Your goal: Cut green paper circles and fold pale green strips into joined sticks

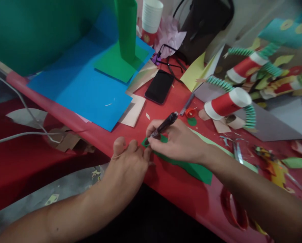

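My right hand [177, 141] is closed round a black marker [167, 123], its tip end pointing down at the left end of a green paper strip [195, 170]. Beside it my left hand [129, 160] rests at the table edge, fingers apart and slightly bent, the fingertips at the strip's end. Whether they press on the paper is partly hidden. A small red ring [191, 112] and a green paper disc [192, 121] lie beyond my right hand, near a grey pen [187, 104].
Scissors [238, 153] with red handles lie under my right forearm. Blue sheets [82, 98] bear a standing green paper roll [127, 30]. A phone [159, 86], glasses [170, 62], stacked paper cups [151, 17] and red-wrapped cup figures [224, 104] stand or lie farther back.
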`<state>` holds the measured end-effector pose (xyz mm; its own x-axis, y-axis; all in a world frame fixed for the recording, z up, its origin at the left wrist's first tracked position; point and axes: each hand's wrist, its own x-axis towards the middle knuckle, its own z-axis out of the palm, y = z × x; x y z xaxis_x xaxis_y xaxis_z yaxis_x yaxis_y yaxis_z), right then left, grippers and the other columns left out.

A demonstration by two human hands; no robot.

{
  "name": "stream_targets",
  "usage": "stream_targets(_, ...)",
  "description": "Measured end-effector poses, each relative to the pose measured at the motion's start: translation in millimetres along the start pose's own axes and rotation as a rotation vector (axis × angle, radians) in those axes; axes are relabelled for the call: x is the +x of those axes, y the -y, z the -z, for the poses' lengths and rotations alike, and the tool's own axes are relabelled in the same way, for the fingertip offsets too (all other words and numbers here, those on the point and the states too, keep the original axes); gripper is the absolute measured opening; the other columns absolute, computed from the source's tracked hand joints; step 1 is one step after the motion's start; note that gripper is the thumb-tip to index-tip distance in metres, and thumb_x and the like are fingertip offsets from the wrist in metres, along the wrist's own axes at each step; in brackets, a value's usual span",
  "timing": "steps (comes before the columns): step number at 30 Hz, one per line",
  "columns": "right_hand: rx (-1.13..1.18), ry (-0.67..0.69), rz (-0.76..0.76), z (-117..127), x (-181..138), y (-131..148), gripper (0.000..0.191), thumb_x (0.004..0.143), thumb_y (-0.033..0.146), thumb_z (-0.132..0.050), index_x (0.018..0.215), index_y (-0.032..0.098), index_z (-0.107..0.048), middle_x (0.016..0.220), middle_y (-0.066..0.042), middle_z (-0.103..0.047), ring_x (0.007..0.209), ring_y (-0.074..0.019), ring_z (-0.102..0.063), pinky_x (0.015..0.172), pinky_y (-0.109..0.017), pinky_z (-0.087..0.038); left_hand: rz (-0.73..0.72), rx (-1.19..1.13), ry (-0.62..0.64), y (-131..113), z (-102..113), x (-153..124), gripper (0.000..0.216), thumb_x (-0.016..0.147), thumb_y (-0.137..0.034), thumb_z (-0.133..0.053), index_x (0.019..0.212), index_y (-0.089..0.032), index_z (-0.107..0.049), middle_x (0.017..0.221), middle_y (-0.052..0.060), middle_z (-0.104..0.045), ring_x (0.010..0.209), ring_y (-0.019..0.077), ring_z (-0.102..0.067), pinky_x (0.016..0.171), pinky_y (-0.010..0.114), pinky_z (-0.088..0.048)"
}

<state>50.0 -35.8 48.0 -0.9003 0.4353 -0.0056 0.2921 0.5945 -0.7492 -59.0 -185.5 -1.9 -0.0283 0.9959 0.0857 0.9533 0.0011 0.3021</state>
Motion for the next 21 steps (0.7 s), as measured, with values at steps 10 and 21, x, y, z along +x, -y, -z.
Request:
stream_targets(10,0.051,0.013,-0.038,-3.9,1.2,-7.0,0.011,0.078,0.009,-0.055,0.079,0.019,-0.06,0.071,0.004,-0.058,0.067,-0.0111,-0.055,0.065,-0.024,-0.043,-0.017,-0.121,-0.01,4.3,-11.2,0.7,0.035,0.094,-0.018,-0.033,0.099,-0.022,-0.068,0.073,0.006,-0.058,0.084,0.0283,-0.058,0.086,0.057,-0.045)
stream_targets(21,0.055,-0.097,-0.063,-3.6,3.1,-20.5,0.005,0.084,0.019,-0.057,0.08,0.021,-0.06,0.07,0.003,-0.058,0.064,-0.0118,-0.054,0.062,-0.025,-0.042,0.097,-0.27,-0.014,17.4,-27.9,1.4,0.034,0.096,-0.026,-0.035,0.093,-0.025,-0.068,0.069,0.003,-0.055,0.083,0.0246,-0.06,0.074,0.05,-0.05)
